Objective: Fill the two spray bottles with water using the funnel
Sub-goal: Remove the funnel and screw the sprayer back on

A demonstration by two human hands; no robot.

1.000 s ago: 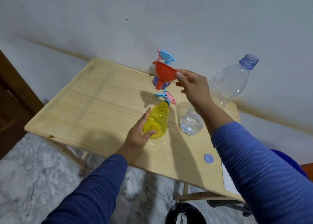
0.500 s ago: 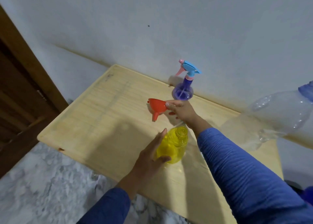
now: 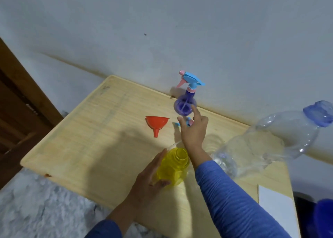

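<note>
Low centre, the left hand [image 3: 150,179] cups the yellow bottle [image 3: 172,166] (top off, mouth open). Above it the right hand [image 3: 193,129] spreads loose fingers, holding nothing. The funnel [image 3: 157,124] lies just left; the purple bottle [image 3: 185,101] stands behind.

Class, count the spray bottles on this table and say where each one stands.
2. The purple spray bottle stands at the far edge by the wall; the yellow spray bottle, its top off, stands near the front, held by the left hand.

A pale wooden table [image 3: 86,140] is set against a plain whitish wall [image 3: 162,30] marked by a small dark speck [image 3: 145,34]. Dark brown woodwork [image 3: 16,100] is seen at left, and grey-white marbled flooring [image 3: 32,207] below.
</note>
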